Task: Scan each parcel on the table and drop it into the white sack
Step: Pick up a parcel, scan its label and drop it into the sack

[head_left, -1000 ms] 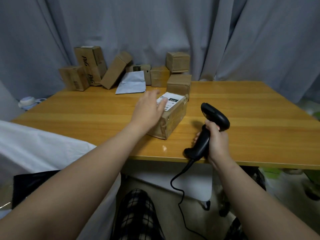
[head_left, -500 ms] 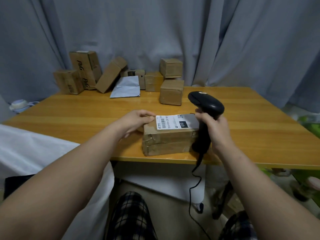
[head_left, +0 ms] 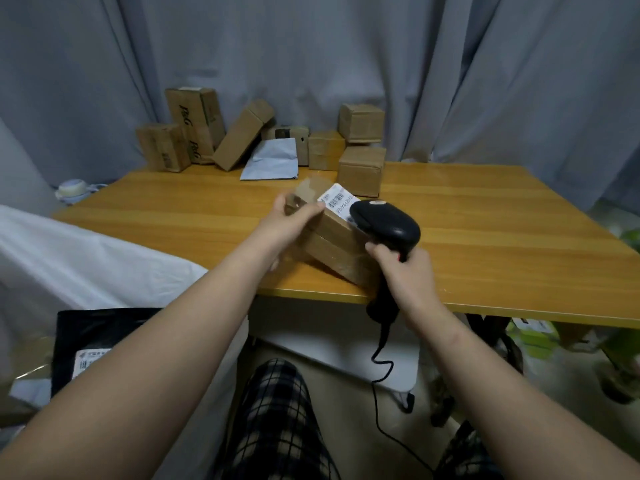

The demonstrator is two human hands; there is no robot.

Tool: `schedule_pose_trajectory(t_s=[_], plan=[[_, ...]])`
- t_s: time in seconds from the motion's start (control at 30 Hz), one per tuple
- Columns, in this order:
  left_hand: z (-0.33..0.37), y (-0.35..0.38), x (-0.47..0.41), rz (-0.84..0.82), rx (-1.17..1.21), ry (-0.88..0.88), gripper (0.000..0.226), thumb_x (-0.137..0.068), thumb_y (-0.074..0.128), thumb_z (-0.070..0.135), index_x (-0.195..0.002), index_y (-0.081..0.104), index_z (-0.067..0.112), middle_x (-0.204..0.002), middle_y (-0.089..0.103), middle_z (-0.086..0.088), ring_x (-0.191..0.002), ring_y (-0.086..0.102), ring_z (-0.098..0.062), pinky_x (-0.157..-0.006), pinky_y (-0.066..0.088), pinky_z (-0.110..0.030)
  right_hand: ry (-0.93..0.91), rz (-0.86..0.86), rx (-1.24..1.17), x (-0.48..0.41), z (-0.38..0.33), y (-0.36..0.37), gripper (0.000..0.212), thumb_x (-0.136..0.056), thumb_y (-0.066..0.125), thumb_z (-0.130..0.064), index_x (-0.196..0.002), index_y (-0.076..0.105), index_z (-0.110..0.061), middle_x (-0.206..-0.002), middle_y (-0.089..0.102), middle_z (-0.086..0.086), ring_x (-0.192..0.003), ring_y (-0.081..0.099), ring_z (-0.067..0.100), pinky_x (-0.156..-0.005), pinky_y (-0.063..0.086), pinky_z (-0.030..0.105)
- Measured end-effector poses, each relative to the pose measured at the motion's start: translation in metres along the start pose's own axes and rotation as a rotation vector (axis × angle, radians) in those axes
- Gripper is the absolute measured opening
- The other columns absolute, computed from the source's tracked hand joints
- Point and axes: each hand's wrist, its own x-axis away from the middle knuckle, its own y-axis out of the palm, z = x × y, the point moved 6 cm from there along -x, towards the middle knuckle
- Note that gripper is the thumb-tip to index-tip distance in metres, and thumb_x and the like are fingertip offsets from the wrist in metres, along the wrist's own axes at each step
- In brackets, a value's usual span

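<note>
- One brown parcel (head_left: pixel 334 245), seemingly tilted on the table (head_left: pixel 491 216), gripped by left hand (head_left: pixel 289 221) fingers
- Right hand (head_left: pixel 410 273) fingers wrap the black scanner (head_left: pixel 386 220), head over the label (head_left: pixel 336 199)

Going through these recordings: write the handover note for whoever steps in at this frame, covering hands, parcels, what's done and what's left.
Left hand grips the brown cardboard parcel with a white barcode label, tilted at the wooden table's near edge.
Right hand holds the black corded handheld scanner, head over that label.
White sack stands left of the table.
Done: this parcel is at the scanner; not yet in the sack.
Left: drop it in, then scan the cardboard boxes and white mailer at the far edge.
</note>
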Motion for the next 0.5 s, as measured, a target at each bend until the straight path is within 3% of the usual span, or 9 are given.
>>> schedule_pose_trajectory(t_s=[0.07,0.13,0.2,0.27,0.33,0.4,0.5], plan=[[0.02,-0.011,-0.005,0.088,0.043,0.143,0.067,-0.073,0.072,0.051,-0.131,0.043,0.037,-0.135,0.04,-0.003,-0.119,0.045,-0.025,-0.098,0.042,-0.04,0.029,-0.075,-0.082,0.01,0.008,0.012,0.012,-0.087,0.069,-0.018,-0.097,0.067,-0.013,-0.078,0.063,-0.002,-0.074,0.062,0.011,-0.066,0.052,0.021],[0.041,-0.017,-0.003,0.127,-0.106,0.397,0.059,-0.078,0.074,0.032,-0.128,0.043,0.032,-0.129,0.031,-0.001,-0.113,0.039,-0.017,-0.101,0.038,-0.029,0.048,-0.157,-0.146,0.016,0.01,0.022,0.002,-0.089,0.067,-0.015,-0.088,0.066,-0.015,-0.072,0.062,0.003,-0.067,0.064,0.018,-0.061,0.054,0.033],[0.052,-0.018,0.001,0.073,-0.263,0.569,0.06,-0.08,0.075,0.02,-0.127,0.037,0.027,-0.126,0.025,-0.001,-0.116,0.034,-0.014,-0.107,0.031,-0.024,0.013,-0.148,-0.119,0.013,0.009,0.021,0.016,-0.088,0.068,-0.014,-0.075,0.06,-0.011,-0.063,0.055,0.006,-0.052,0.058,0.021,-0.052,0.05,0.032],[0.049,-0.023,-0.006,0.009,-0.291,0.575,0.054,-0.079,0.075,0.02,-0.118,0.04,0.033,-0.122,0.03,0.002,-0.119,0.035,-0.017,-0.111,0.032,-0.032,-0.059,-0.091,-0.053,0.008,0.006,0.014,0.033,-0.08,0.074,-0.023,-0.064,0.05,-0.006,-0.058,0.046,0.01,-0.049,0.052,0.021,-0.052,0.045,0.035],[0.045,-0.032,-0.011,0.001,-0.179,0.539,0.042,-0.076,0.073,0.031,-0.106,0.046,0.041,-0.122,0.041,0.001,-0.119,0.043,-0.021,-0.104,0.041,-0.038,-0.136,-0.068,0.036,0.007,0.001,0.007,0.047,-0.071,0.072,-0.038,-0.061,0.046,-0.001,-0.057,0.046,0.013,-0.053,0.05,0.021,-0.054,0.045,0.041],[0.044,-0.035,-0.013,0.007,-0.089,0.542,0.029,-0.082,0.07,0.034,-0.105,0.052,0.035,-0.118,0.053,-0.001,-0.112,0.054,-0.017,-0.092,0.048,-0.03,-0.183,-0.067,0.096,0.008,-0.003,0.004,0.046,-0.074,0.073,-0.036,-0.059,0.045,-0.003,-0.058,0.049,0.015,-0.055,0.051,0.025,-0.057,0.047,0.041],[0.048,-0.036,-0.013,0.04,-0.043,0.546,0.019,-0.091,0.065,0.025,-0.107,0.054,0.021,-0.103,0.057,0.008,-0.095,0.056,-0.003,-0.078,0.047,-0.016,-0.22,-0.04,0.116,0.009,-0.005,0.002,0.044,-0.078,0.073,-0.031,-0.058,0.046,-0.004,-0.06,0.053,0.028,-0.058,0.055,0.041,-0.057,0.047,0.039]])
